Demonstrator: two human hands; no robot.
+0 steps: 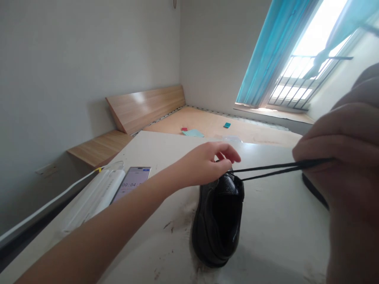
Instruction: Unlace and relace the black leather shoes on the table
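A black leather shoe (pixel 219 221) stands on the white table (pixel 266 236), its opening facing me and its toe pointing away. My left hand (pixel 211 163) is over the laced front of the shoe, fingers curled and thumb apart from them, with nothing visible between them. Two strands of black lace (pixel 272 170) run taut from the shoe to the right. Their far ends are pinched in my right hand (pixel 346 146), which is raised close to the camera at the right edge. The shoe's toe is hidden behind my left hand.
A phone (pixel 132 181) showing a timer lies beside a white power strip (pixel 94 197) on the left. Part of a dark object (pixel 314 191) shows behind my right hand. Beyond the table is a bed (pixel 207 118) with small coloured pieces on it.
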